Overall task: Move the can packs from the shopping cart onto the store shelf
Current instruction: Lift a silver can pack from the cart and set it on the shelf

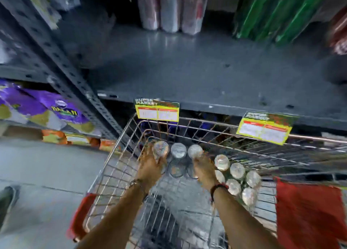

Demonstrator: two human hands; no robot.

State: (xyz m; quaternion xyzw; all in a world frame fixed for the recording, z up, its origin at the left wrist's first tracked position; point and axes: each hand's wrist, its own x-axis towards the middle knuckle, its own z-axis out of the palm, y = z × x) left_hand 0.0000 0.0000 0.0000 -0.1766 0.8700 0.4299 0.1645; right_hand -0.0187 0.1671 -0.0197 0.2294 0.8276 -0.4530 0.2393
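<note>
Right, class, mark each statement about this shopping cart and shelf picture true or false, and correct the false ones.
1. Both hands are on the same can pack in the cart. True: left hand on its left side, right hand on its right.
2. A second can pack lies in the cart to the right. True.
3. The shelf directly ahead is packed full at its front. False: its front is bare; silver cans and green packs stand at the back.
4. The price tags are blue. False: they are yellow.
</note>
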